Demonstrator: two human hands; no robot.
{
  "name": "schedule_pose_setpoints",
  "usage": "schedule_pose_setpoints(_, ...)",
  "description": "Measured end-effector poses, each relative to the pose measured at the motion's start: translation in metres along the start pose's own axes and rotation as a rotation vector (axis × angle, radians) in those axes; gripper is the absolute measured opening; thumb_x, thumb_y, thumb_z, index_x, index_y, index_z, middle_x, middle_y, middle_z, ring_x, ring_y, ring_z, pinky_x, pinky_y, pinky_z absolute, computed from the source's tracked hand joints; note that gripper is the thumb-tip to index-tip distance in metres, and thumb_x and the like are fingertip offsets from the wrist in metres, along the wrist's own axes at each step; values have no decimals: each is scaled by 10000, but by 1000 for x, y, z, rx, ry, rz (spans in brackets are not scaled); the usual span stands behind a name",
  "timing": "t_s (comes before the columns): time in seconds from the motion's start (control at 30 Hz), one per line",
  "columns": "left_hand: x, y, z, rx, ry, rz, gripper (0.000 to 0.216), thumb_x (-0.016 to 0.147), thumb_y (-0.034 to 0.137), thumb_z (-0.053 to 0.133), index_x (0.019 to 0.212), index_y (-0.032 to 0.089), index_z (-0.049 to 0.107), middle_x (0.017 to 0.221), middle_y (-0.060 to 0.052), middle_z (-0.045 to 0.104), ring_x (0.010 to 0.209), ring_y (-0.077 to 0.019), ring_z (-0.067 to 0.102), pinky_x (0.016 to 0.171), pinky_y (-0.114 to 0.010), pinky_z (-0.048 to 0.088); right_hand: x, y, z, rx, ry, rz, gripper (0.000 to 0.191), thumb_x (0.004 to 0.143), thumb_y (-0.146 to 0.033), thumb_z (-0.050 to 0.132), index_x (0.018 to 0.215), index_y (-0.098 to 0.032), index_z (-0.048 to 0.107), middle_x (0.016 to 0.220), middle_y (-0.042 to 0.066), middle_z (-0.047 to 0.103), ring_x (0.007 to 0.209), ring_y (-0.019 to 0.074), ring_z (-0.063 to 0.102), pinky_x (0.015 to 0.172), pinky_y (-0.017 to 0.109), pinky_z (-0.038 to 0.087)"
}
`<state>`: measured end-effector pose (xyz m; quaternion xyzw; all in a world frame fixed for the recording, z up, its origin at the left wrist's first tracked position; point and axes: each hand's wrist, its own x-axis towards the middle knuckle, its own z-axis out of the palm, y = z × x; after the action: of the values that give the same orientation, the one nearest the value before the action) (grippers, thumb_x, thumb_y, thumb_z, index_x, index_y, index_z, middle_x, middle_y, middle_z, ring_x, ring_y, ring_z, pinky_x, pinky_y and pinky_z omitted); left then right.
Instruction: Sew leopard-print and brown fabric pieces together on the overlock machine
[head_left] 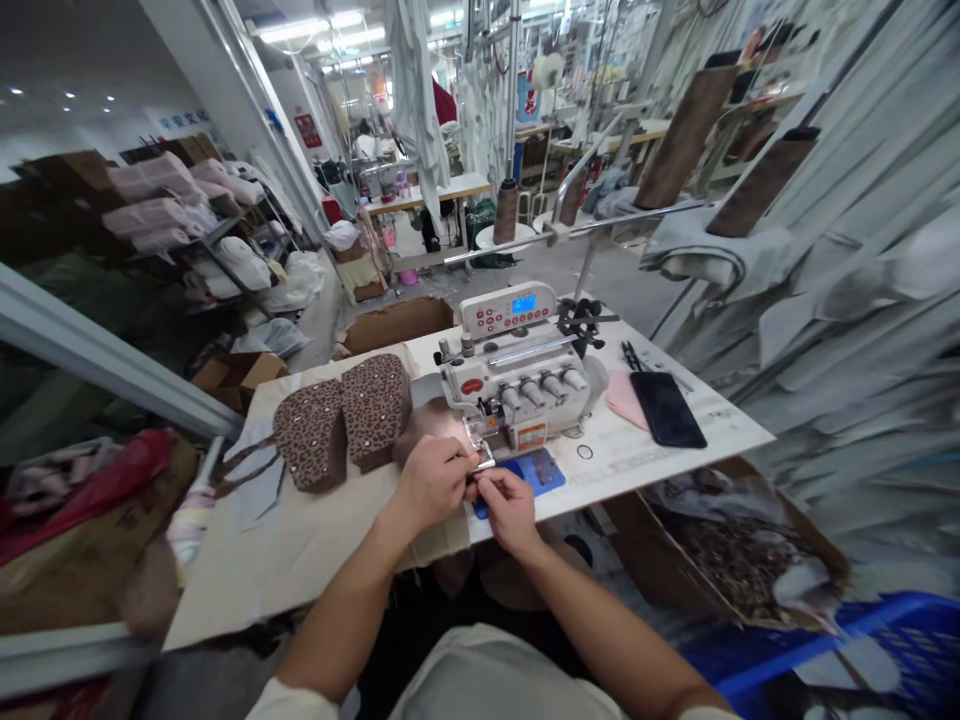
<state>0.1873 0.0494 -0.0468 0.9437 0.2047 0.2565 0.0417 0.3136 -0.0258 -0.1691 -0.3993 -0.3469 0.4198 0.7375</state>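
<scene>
A white overlock sewing machine [517, 385] stands on the table in front of me. At its needle area, brown fabric [427, 425] lies bunched at the left of the presser foot. My left hand [436, 482] is closed with its fingers bent on the near edge of this fabric. Close beside it, my right hand [510, 508] pinches with thumb and forefinger just before the foot. Something small and dark shows between the fingertips, too small to name for certain. Two stacks of leopard-print pieces [311, 430] lie left of the fabric.
A black phone [667, 408] rests on pink cloth [624, 398] at the right, near black thread snips [631, 355]. Brown thread cones [506, 212] stand behind the machine. A carton of scraps [739, 550] and a blue basket [892, 640] sit below right.
</scene>
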Motion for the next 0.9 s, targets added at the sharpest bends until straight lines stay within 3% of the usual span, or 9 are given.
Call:
schedule_pose_setpoints(0.1,-5,-10,1,-116,110,-139,237,895,102,556,925,220,760,974,-62,747,954,-210,674,911,-400,470,0,1,0,26,-7,23,238,888,-452,771,887,-216,734,678,13,764,606,170,698,637,311,578)
schedule_pose_setpoints(0.17,-12,-17,7,-186,255,-369,235,870,130,582,987,225,763,1156,-85,725,1120,-243,654,1026,-447,467,0,0,0,22,-1,34,255,877,-464,778,872,-214,728,657,10,757,580,164,689,613,301,574)
schedule_pose_setpoints(0.27,-29,-22,19,-467,457,-759,459,818,189,631,1274,225,675,1383,-119,626,1248,-275,611,1052,-454,500,-1,-3,0,-1,-6,43,291,868,-495,774,858,-209,718,614,-1,731,541,154,661,571,284,555)
schedule_pose_setpoints(0.33,-44,-21,25,-749,464,-886,689,772,189,640,1451,235,536,1448,-126,591,1247,-270,623,1015,-420,538,-1,-6,-1,-29,-13,46,320,865,-519,766,842,-205,708,577,-11,702,515,146,632,547,274,533)
schedule_pose_setpoints(0.4,-60,-16,28,-933,384,-880,816,740,176,618,1533,230,435,1481,-128,571,1255,-265,626,994,-387,554,-2,-9,-1,-56,-20,53,345,864,-535,757,803,-203,684,539,-25,663,487,136,597,527,263,508)
schedule_pose_setpoints(0.5,-79,-7,27,-972,264,-792,816,747,179,581,1546,169,413,1398,-141,619,1206,-256,649,957,-366,565,-2,-9,-1,-75,-15,56,367,867,-534,750,746,-206,637,488,-50,592,438,115,529,484,236,449)
schedule_pose_setpoints(0.73,-92,15,16,-518,400,-643,483,831,223,632,1311,189,674,1341,-128,587,1313,-304,550,1156,-501,424,-14,-22,-2,-98,17,2,366,865,-521,745,722,-219,598,525,-61,542,446,98,463,456,215,382)
schedule_pose_setpoints(0.8,-93,29,14,-493,379,-578,449,883,230,608,1328,202,667,1344,-135,585,1281,-299,573,1124,-499,458,-27,-40,-8,-152,-121,33,300,895,-465,725,756,-213,637,557,-45,585,476,109,508,489,225,426)
schedule_pose_setpoints(0.9,-85,55,18,-572,254,-409,470,920,241,576,1386,227,636,1340,-140,593,1216,-284,615,1071,-475,509,-50,-72,-21,-216,-548,143,220,888,-404,728,801,-202,718,626,-14,667,546,134,587,561,250,498)
